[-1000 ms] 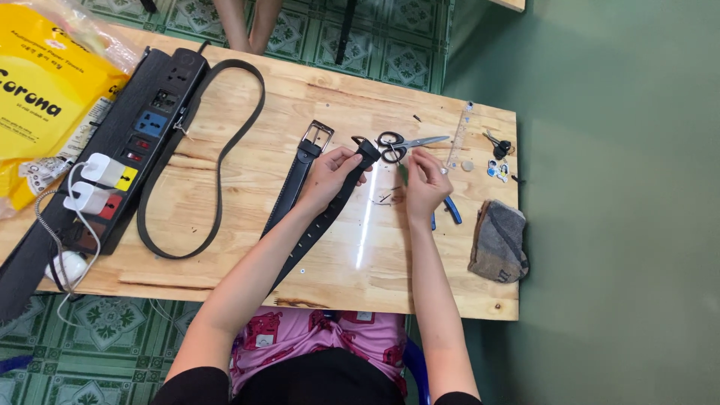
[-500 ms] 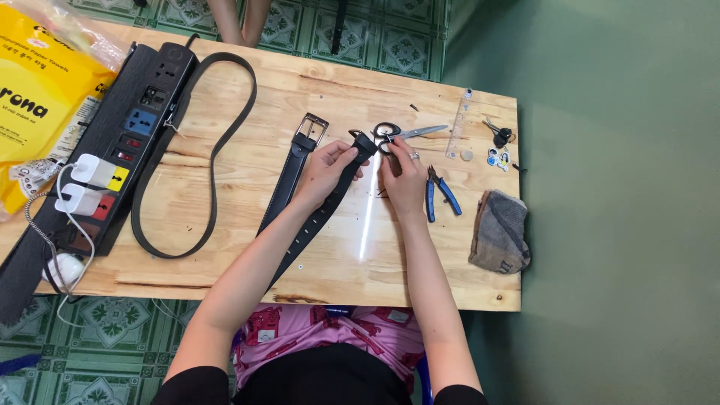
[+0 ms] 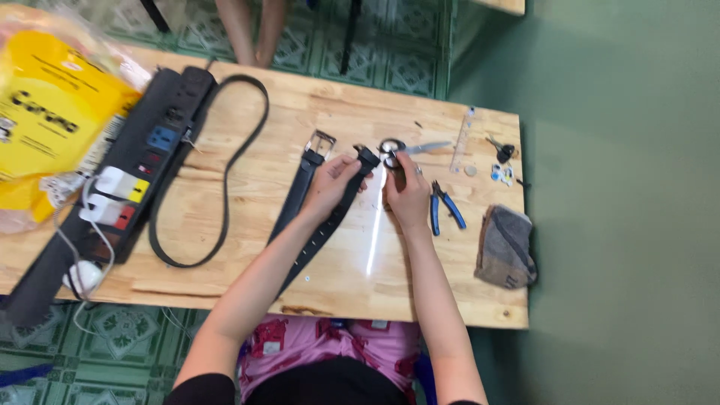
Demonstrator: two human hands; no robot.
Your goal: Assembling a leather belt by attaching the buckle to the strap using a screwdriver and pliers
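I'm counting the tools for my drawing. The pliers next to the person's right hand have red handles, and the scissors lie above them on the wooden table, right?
Not quite: the pliers have blue handles, not red. The head view shows them beside the right hand, with the scissors lying above them on the wooden table.

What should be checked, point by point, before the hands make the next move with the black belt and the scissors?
1. Left hand holds the black belt near its end: ok.
2. Right hand at the scissors handles: ok.
3. Fingers inside the handle loops: cannot tell.
4. Scissor blades point away from both hands: ok.
5. Blue pliers lie apart from the belt: ok.
6. Buckle lies flat on the wooden table: ok.
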